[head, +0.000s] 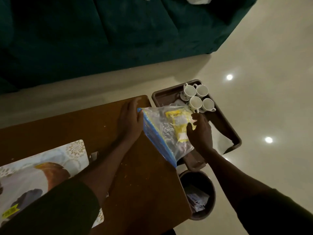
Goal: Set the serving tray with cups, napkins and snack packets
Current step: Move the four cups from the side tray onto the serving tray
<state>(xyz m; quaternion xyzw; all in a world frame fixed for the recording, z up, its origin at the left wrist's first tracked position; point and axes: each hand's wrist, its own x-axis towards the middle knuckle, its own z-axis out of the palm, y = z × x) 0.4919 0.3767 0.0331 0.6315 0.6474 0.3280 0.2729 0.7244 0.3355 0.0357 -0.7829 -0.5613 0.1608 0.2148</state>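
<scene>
A brown serving tray [162, 99] sits to the right of the wooden table, with several white cups [196, 98] grouped at its far end and a white napkin [220, 139] at its near right. My left hand [130, 119] grips the blue-edged top of a clear plastic bag [162, 133] that holds a yellow snack packet [177, 124]. The bag hangs over the table's edge and the tray. My right hand [200, 131] rests on the bag's far side, fingers on the yellow packet.
The wooden table [84, 126] carries a printed placemat [42, 167] at the near left. A dark round bin [199, 194] with paper in it stands below the tray. A dark green sofa [101, 31] fills the back. Glossy pale floor lies to the right.
</scene>
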